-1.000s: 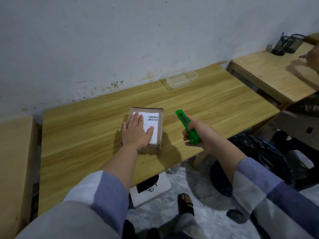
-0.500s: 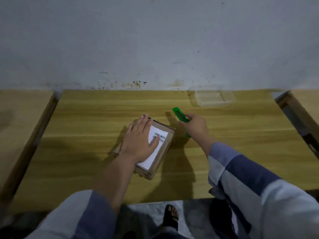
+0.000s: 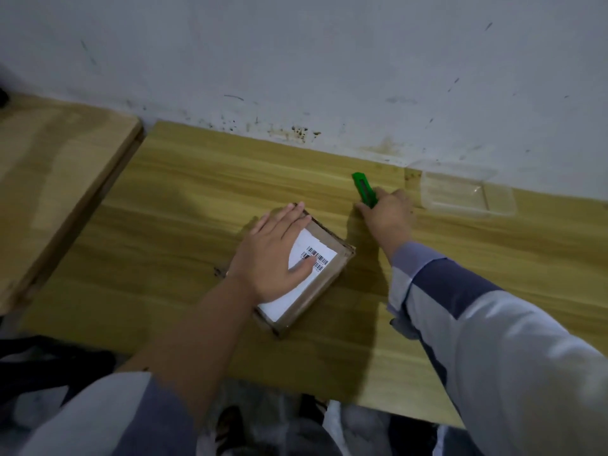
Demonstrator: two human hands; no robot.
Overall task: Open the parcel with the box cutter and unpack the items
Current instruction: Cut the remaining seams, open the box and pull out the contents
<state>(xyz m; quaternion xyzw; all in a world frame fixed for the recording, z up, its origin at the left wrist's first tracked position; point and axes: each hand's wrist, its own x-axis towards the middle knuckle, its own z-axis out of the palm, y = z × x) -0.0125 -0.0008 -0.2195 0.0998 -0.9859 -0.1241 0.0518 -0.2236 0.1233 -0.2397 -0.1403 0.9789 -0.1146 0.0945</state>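
Parcel (image 3: 324,281) sealed: you're pinning it with left hand (image 3: 274,258) fingers spread flat, right hand (image 3: 388,215) fingers gripping box cutter (image 3: 363,189), cutting and unpacking pending.

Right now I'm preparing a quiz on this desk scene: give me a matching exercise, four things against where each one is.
Things:
1. parcel
2. box cutter
3. clear plastic tray
4. barcode label

Places:
A. in the right hand
B. empty, by the wall
C. under the flat left hand
D. on top of the parcel

Pairs: 1-C, 2-A, 3-B, 4-D
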